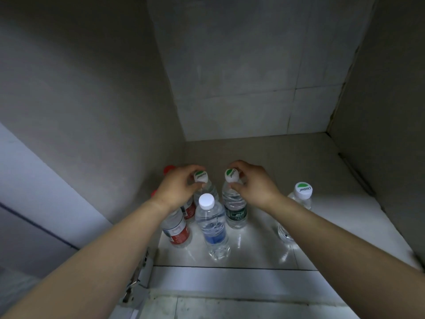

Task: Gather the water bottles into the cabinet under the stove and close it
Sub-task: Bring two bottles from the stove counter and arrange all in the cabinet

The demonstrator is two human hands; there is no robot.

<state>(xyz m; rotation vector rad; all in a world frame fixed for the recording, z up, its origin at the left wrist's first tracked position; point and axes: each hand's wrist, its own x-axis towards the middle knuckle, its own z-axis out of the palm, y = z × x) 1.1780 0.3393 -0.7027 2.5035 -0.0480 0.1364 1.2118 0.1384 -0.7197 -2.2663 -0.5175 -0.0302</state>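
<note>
nearest the viewer, a pale tiled cabinet floor (241, 254) meets a light front sill, with a metal door hinge (134, 282) at about 7 o'clock of the bottle group. standing closest is a clear plastic bottle with a blue label and plain white cap (212, 226); at its 9 o'clock, a clear bottle with a red label (177, 229) is partly hidden under the left forearm. well apart at 3 o'clock, a clear bottle with a green-and-white cap (301, 196) stands behind the right forearm. just behind the blue-label bottle, the left hand (177, 187) pinches the green-marked white cap of a clear bottle (203, 185), and the right hand (255, 183) pinches the cap of a clear bottle with a dark green label (234, 208); both bottles stand upright on the floor, close beside each other. farther at 10 o'clock, two red caps (169, 169) peek out from behind the left hand. beyond them the grey cabinet walls (253, 77) close in the dim space
</note>
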